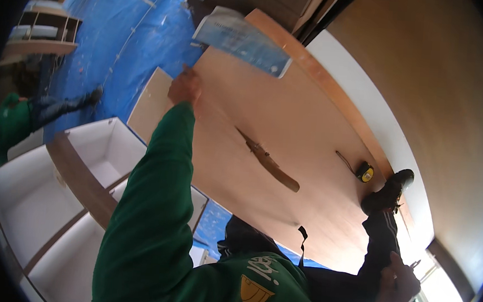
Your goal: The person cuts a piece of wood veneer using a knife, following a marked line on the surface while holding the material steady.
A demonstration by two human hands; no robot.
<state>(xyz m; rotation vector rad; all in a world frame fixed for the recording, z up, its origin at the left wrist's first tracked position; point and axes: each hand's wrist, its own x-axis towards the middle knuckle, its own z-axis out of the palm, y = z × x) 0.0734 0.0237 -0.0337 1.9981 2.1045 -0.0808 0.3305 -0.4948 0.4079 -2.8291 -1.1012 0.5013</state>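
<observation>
My left arm, in a green sleeve, reaches forward over a large light-brown board (289,115). My left hand (185,87) is closed at the board's far left edge; its fingertips and anything in them are unclear. Low on the right, beside my bent leg, my right hand (400,281) is partly closed, with a thin object at its fingertips too small to name. A brown, curved, tapering piece (268,165) with a dark pointed end lies mid-board, between the hands. Near my shoe (387,193) rests a black and yellow tape measure (365,172).
A clear and blue plastic package (244,42) lies on the far end of the board. A wooden strip (327,75) runs along the right side. White open cabinets (72,217) stand at left, on blue sheeting (140,35). Another person in green (14,122) is at far left.
</observation>
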